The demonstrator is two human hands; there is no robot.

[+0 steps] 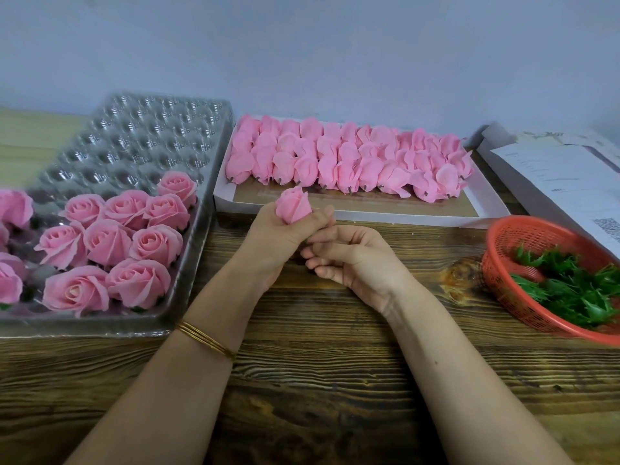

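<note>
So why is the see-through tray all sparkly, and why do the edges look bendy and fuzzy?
Head view: the clear tray sparkles because its empty cups throw the light back as white glints; the wide lens bends the table toward the corners; the red basket and far-left roses look a bit smeared; the pink rose in the left hand looks sharp, and the shadows are soft.

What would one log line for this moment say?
Left hand: grips pink rose | right hand: fingers curled at its base, grip hidden | clear tray: opened roses | white box: rose buds | red basket: green sprigs
</note>
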